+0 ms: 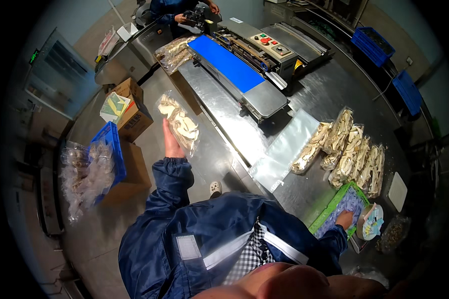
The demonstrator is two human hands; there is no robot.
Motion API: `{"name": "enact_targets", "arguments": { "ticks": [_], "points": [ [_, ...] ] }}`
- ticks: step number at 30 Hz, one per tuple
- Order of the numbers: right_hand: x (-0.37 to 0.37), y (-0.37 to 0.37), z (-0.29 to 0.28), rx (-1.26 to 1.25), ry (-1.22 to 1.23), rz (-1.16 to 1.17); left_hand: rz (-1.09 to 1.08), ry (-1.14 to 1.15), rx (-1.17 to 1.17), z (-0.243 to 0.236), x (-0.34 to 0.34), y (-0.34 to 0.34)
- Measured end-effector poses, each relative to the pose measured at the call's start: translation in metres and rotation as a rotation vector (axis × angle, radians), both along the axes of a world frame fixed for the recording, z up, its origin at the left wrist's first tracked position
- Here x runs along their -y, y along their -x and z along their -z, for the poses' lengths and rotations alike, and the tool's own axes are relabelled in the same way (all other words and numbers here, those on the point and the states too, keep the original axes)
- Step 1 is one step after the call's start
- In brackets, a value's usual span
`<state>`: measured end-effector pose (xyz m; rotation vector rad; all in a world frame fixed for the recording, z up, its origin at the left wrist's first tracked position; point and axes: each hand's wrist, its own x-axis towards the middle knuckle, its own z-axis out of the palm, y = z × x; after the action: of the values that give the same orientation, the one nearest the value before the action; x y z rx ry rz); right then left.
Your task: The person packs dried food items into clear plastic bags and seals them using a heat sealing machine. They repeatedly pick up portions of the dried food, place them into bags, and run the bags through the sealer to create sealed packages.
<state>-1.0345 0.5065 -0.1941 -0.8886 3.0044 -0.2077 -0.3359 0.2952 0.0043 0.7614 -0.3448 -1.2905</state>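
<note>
My left hand point(171, 143) is raised over the floor, left of the steel table, closed around a clear bag of pale dried slices point(180, 124). The slices look like dried mushroom, though I cannot be certain. On the right, my right hand point(344, 220) reaches into a green basket point(326, 213) filled with small whitish-blue packets point(352, 202). Its fingertips are hidden among them, so whether it grips one does not show. Beyond the basket, several filled bags of similar slices point(356, 155) lie side by side. Flat clear empty bags point(286, 145) are spread left of them.
A sealing machine point(264, 46) with a blue belt point(227, 62) stands on the steel table point(209, 94). Cardboard boxes point(137, 122) and a blue crate point(115, 149) with bagged goods stand at left. Another person point(167, 10) handles a dark device at the far end.
</note>
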Motion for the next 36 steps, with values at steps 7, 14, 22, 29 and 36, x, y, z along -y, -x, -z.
{"name": "enact_targets", "arguments": {
  "ticks": [7, 14, 22, 29, 36],
  "points": [
    [-0.022, 0.011, 0.002, -0.01, 0.324, -0.072, -0.002, -0.005, 0.039, -0.002, -0.001, -0.008],
    [0.074, -0.143, -0.203, 0.937, 0.888, -0.25, -0.059, -0.146, 0.038, 0.016, 0.015, -0.009],
    [0.14, -0.388, -0.303, 1.077, 0.757, -1.205, -0.088, -0.185, -0.073, 0.031, 0.016, 0.027],
    [0.161, -0.435, -0.252, 0.438, 0.898, -1.473, -0.17, -0.129, -0.116, 0.068, -0.005, 0.038],
    [0.152, -0.438, -0.21, 0.525, 0.644, -1.423, -0.205, -0.195, -0.123, 0.099, -0.042, 0.066]
  ]
}}
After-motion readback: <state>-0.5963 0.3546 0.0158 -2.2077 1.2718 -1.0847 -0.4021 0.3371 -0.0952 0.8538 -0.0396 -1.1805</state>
